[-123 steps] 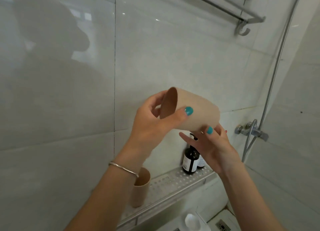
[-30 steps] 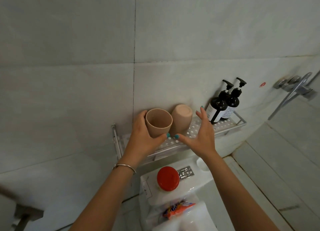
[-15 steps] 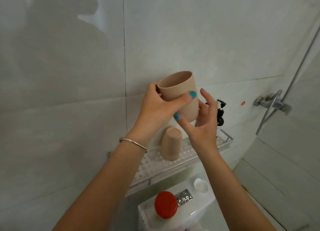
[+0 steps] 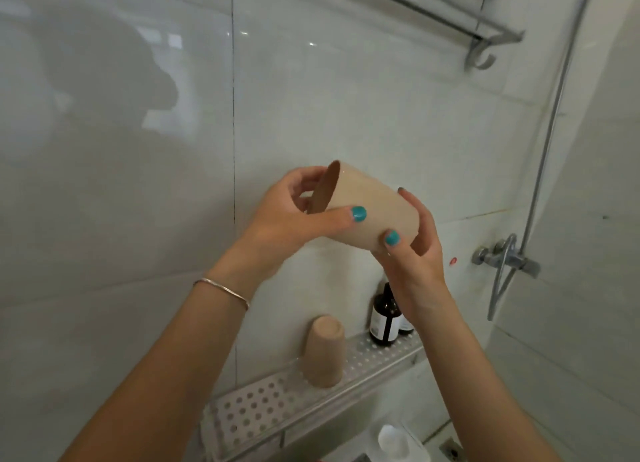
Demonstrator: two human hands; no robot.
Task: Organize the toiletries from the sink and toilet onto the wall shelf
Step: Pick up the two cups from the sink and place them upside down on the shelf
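Since half a second ago: my cup (image 4: 372,209) has tipped from upright onto its side, mouth now facing left, and I've raised it well above the wall shelf (image 4: 263,406).
Left hand (image 4: 294,215): wrapped round the cup at the rim end, thumb laid along the near wall, fingers curled behind the mouth.
Right hand (image 4: 414,250): cupped round the base end, thumb on the near wall and fingers behind, so the cup is clamped between both my hands.
Where the cup is: in the air in front of the tiled wall, touching nothing but my hands.
Second cup (image 4: 325,352): already upside down on the shelf, just left of the dark pump bottles (image 4: 385,317), which stand against the wall.
Step in hand: I judge I'm turning this cup over to stand it mouth down beside its twin.
How it will handle: it looks light and rigid, with a matte surface that shouldn't slip much; it seems empty, so nothing should spill.
Where to hold: round the side wall near the base, which leaves the rim free to meet the shelf.
Risk: the shelf is narrow and perforated, so the rim should land flat, clear of the front lip and without knocking the standing cup.
Also in view: my bracelet (image 4: 221,290) and the shower tap (image 4: 505,257) at right.
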